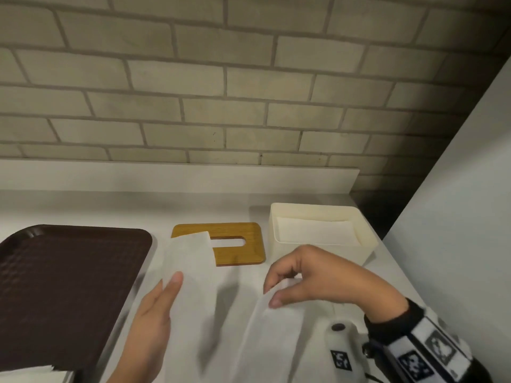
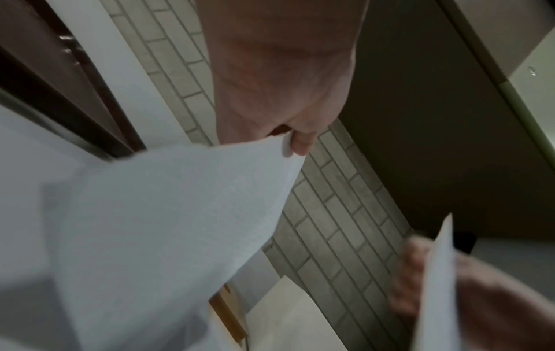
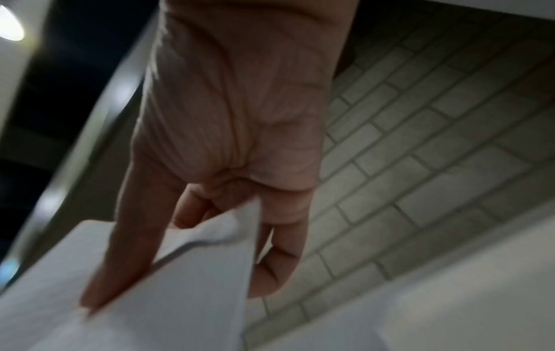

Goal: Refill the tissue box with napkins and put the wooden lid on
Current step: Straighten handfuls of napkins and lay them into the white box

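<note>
Both hands' fingers pinch white napkins (image 1: 190, 261): left hand (image 1: 150, 324), right hand (image 1: 312, 277); no writing legible.

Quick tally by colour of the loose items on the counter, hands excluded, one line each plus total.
White: 2 held paper napkins, one in the left hand, one in the right hand
Cream: 1 open plastic tissue box
Wood-brown: 1 slotted wooden lid
Dark brown: 1 plastic tray
Total: 5
</note>
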`<state>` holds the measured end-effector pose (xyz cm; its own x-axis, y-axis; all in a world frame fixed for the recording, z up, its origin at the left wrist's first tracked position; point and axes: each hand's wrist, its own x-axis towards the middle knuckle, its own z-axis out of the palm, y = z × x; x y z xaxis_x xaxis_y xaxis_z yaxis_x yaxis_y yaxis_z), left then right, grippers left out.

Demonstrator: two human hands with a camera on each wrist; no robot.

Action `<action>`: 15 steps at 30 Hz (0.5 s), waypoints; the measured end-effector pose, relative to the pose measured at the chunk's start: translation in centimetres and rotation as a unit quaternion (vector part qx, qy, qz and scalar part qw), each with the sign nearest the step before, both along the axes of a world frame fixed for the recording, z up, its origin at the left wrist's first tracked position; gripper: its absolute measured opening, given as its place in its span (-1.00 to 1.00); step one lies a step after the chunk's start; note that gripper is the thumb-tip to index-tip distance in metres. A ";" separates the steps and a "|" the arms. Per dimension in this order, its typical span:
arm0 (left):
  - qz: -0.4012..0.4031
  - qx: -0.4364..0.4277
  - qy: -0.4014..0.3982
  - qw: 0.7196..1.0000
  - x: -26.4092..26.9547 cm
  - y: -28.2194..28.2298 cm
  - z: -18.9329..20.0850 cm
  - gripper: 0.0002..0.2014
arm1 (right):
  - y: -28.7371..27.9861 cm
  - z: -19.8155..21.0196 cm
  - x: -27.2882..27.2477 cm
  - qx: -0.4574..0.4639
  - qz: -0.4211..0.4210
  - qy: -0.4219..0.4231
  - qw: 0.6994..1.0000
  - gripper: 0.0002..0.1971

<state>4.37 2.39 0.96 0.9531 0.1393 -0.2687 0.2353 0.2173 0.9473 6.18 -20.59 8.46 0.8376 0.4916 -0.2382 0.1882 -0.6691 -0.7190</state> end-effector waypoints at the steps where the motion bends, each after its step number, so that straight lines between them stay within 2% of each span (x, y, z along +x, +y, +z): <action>1: -0.025 0.015 0.004 1.000 -0.1 -0.4 0.1 -0.50 | 0.5 1.3 -0.2 0.018 0.008 -0.011 1.000 -0.85; 3: -0.070 0.009 0.003 0.998 -0.1 -1.4 0.0 -0.51 | 1.5 2.8 0.0 0.041 -0.012 -0.048 0.998 -0.89; 5: -0.084 0.021 -0.004 0.996 -0.2 -2.2 0.1 -0.73 | 2.3 2.8 0.8 0.048 -0.051 -0.079 0.994 -0.91; 6: -0.093 0.018 0.002 0.996 -0.3 -2.5 0.1 -0.78 | 2.5 2.5 1.3 0.049 -0.064 -0.090 0.993 -0.92; 9: -0.093 -0.048 0.026 0.994 -0.3 -2.8 -0.9 -0.51 | 2.8 1.6 2.3 0.048 -0.081 -0.111 0.989 -0.93; 12: -0.128 -0.141 0.062 0.980 -0.4 -2.9 -0.3 -0.59 | 3.1 0.6 2.8 0.070 -0.097 -0.115 0.986 -0.93; 13: -0.138 -0.147 0.055 0.978 -0.6 -3.0 0.1 -0.64 | 3.3 0.4 2.8 0.077 -0.100 -0.113 0.986 -0.94; 15: -0.155 -0.102 0.019 0.982 -0.9 -3.2 0.1 -0.74 | 3.7 -0.1 2.9 0.099 -0.102 -0.104 0.984 -0.96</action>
